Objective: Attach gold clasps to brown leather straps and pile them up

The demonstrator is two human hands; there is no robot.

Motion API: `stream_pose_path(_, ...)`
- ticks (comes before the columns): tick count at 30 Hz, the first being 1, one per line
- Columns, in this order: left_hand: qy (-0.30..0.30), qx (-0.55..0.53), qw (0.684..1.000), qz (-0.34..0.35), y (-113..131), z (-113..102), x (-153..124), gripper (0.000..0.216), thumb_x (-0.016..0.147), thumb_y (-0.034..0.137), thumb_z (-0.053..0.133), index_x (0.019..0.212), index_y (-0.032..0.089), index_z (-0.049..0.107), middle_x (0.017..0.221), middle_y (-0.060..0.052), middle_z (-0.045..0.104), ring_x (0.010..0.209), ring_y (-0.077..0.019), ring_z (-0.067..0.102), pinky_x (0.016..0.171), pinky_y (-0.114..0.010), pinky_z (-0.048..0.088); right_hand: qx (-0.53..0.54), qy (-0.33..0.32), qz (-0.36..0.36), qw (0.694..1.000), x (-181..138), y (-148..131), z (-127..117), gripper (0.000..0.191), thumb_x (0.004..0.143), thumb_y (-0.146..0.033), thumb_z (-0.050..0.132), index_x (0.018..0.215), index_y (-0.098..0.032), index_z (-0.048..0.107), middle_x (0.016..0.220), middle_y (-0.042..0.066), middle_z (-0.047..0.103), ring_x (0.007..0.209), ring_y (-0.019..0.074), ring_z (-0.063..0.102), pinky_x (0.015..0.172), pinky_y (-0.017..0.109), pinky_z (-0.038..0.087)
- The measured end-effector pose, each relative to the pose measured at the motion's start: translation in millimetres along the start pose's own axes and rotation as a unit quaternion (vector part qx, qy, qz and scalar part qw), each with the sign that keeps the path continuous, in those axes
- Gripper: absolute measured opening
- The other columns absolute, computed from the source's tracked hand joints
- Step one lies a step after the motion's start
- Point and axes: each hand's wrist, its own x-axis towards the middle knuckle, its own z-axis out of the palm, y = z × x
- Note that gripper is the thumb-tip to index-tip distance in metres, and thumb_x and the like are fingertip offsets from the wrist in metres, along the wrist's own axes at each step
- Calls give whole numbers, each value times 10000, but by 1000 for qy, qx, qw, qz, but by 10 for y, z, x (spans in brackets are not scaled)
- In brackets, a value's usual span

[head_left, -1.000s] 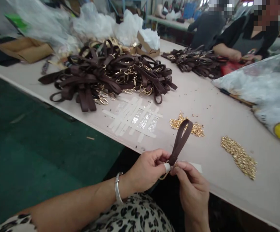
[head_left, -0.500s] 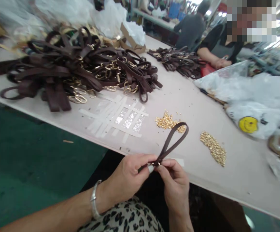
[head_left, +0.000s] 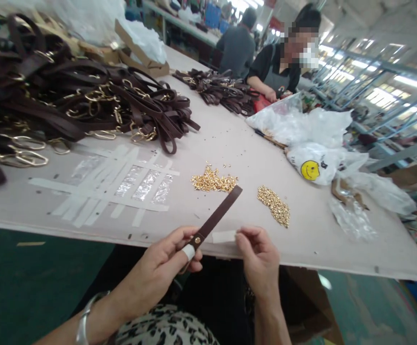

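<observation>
My left hand (head_left: 165, 261) grips a dark brown leather strap (head_left: 220, 214), thumb and fingers closed round its lower end. The strap points up and away to the right, seen nearly edge-on as a flat band. A round gold stud (head_left: 197, 240) shows on it just above my thumb, which has a white wrap. Apart from the strap, my right hand (head_left: 260, 258) is at the table's front edge with thumb and fingertips pinched together; anything between them is too small to make out. Beside those fingertips a white tape strip (head_left: 223, 236) lies on the table.
Two piles of small gold metal pieces, one pile (head_left: 214, 181) and another pile (head_left: 275, 206), lie beyond my hands. Taped clear packets (head_left: 145, 184) are left of them. Brown straps with gold clips (head_left: 97, 96) heap up at left. Plastic bags (head_left: 316, 158) stand right; a person (head_left: 276, 62) sits opposite.
My right hand has come away from the strap, to the right. My left hand keeps hold and has turned the strap, so the loop now looks like a flat band. The view has swung right.
</observation>
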Motion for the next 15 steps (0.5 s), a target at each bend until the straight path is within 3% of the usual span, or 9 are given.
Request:
stream_pose_path(2,-10,-39,999,-31,-10,-66,-2,257,969,279,505,1219,222,527,906,-14,677,726,-142,680,642,-225,469,-179,106,-36,977,183,232,-359,337,882,-499,597,1011,-200,687,940,56,737,821,188,675,774,321,531)
stream_pose_path(5,-26,-75,995,-66,-14,-136,-30,211,941,249,547,1149,223,521,1054,-50,687,612,-110,655,536,-206,412,-288,161,-40,943,417,538,-802,375,875,-487,567,1031,-172,698,920,98,739,736,211,656,759,364,510)
stream_pose_path(8,-31,-124,989,-76,0,-138,-57,228,897,225,585,1115,231,519,1067,-49,684,579,-113,625,522,-224,439,-345,146,-60,925,572,705,-996,379,879,-444,520,1062,-169,706,938,117,736,729,224,634,769,382,487)
stream_pose_path(12,-39,-141,986,-79,-22,-145,-84,151,891,221,598,1041,207,613,864,-5,647,664,-135,623,614,-244,487,-403,90,-107,905,691,782,-1004,368,898,-393,462,1084,-192,708,1001,118,732,874,256,638,837,384,465)
stream_pose_path(15,-27,-106,991,-73,-97,-212,-110,186,919,249,580,1074,206,674,837,-5,629,690,-127,583,679,-254,479,-434,59,-126,890,758,812,-1003,357,903,-362,445,1083,-196,706,965,114,729,897,263,634,837,378,457)
